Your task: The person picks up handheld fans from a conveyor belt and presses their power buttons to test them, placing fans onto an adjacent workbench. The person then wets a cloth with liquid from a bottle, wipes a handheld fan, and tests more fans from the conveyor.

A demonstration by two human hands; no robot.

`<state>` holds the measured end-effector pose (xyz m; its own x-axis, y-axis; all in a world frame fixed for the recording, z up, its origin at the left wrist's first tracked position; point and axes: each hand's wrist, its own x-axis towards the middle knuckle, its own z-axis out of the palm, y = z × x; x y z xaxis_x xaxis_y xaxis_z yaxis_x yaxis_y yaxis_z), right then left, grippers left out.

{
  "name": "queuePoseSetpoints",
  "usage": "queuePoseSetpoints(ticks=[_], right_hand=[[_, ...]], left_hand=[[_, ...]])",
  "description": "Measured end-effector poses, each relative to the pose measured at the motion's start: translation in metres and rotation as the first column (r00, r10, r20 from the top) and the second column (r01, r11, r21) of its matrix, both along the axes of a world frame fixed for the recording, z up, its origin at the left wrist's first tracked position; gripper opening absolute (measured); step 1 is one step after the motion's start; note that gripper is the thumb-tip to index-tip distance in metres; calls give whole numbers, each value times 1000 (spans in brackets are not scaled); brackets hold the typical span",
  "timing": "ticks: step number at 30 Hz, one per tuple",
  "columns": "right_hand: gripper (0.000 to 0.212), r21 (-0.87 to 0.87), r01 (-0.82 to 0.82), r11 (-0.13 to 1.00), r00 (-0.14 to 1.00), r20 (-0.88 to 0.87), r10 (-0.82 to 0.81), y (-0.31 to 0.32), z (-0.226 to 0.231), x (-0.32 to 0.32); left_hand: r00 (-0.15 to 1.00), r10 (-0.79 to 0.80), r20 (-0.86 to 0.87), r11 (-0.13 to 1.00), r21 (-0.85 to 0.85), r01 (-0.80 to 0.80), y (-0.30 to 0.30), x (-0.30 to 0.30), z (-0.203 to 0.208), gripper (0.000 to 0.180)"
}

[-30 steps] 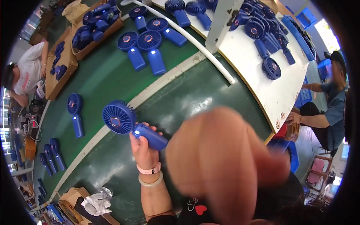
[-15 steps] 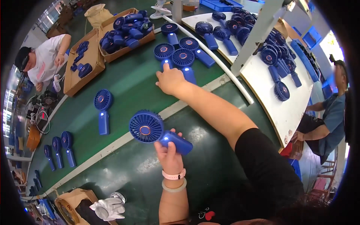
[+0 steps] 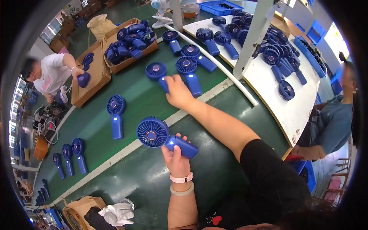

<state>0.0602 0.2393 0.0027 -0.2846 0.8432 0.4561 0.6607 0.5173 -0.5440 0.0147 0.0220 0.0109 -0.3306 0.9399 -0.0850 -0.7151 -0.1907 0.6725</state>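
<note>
My left hand [image 3: 178, 160] holds a blue handheld fan [image 3: 152, 132] by its handle, thumb across it, with the round grille tilted up to the left and a small white light lit. Out over the green surface [image 3: 142, 101], my right hand [image 3: 179, 94] has its fingers closed on the handle of a second blue fan [image 3: 155, 70]; most of that handle is hidden. Just beyond it lie more blue fans [image 3: 186, 66], several with lit lights. One fan [image 3: 116, 105] lies alone to the left, and three stand in a row [image 3: 78, 147] farther left.
Cardboard boxes [image 3: 92, 89] holding fans stand at the far left, beside a person in white [image 3: 53, 71] handling a fan. A white pipe [image 3: 230, 78] and a metal post [image 3: 253, 38] border a white table [image 3: 264, 111] piled with fans. Another person sits right. A silver figurine [image 3: 118, 214] stands near left.
My right hand has closed on a fan and drawn it toward me, away from the group. Fans at left have shifted rightward in view. The person in white has lifted a fan.
</note>
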Motion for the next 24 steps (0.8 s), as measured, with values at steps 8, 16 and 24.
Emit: queuePoseSetpoints(ticks=[8,16,24], right_hand=[[68,3,-996,-87,30,-925,-380,-114,35,75],[52,-20,-998,-52,40,-914,-404,-130,15,86],[44,-66,-996,-64,84,-941,-327,-127,20,87]], left_hand=[[997,48,-59,996,76,-43,-2,-3,-2,48],[991,15,-130,1000,25,-12,-5,0,4,35],[951,162,-263,987,41,-156,1,9,6,29]])
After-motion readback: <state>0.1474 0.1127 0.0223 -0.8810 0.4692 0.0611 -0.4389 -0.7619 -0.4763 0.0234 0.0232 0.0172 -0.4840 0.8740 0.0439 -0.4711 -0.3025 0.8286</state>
